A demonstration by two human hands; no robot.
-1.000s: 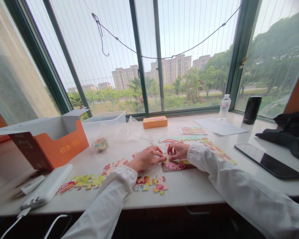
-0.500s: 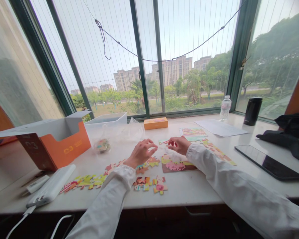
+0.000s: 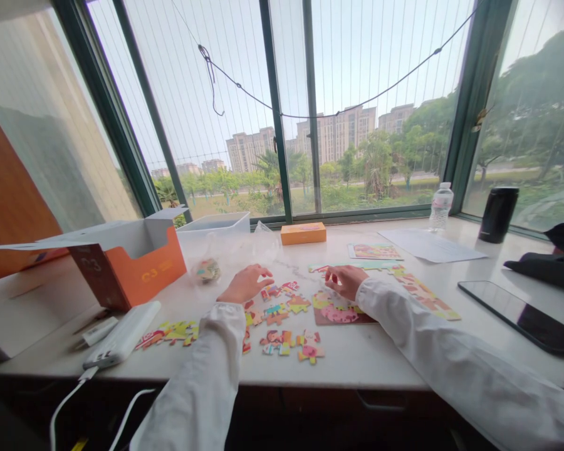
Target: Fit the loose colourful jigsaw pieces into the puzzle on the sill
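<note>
My left hand (image 3: 245, 283) hovers over loose jigsaw pieces (image 3: 276, 309) left of centre, its fingers stretched out and apart with nothing seen between them. My right hand (image 3: 346, 282) is at the upper edge of a partly assembled jigsaw section (image 3: 334, 314) with a pink animal on it. Its fingers are loosely bent and apart, and I see no piece in them. The right forearm hides part of this section. A joined border strip (image 3: 425, 294) runs to the right of that hand. Yellow-green pieces (image 3: 181, 332) lie left of my left sleeve.
An orange open box (image 3: 143, 266), a white power bank (image 3: 122, 335) with a cable, and a bag of pieces (image 3: 207, 270) are on the left. A small orange box (image 3: 303, 233), picture card (image 3: 375, 252), bottle (image 3: 440, 208), black tumbler (image 3: 498, 214) and phone (image 3: 521, 313) stand or lie farther right.
My left hand has moved left, away from my right hand, uncovering red and white pieces. My right hand stays by the animal section. The whole view has shifted slightly.
</note>
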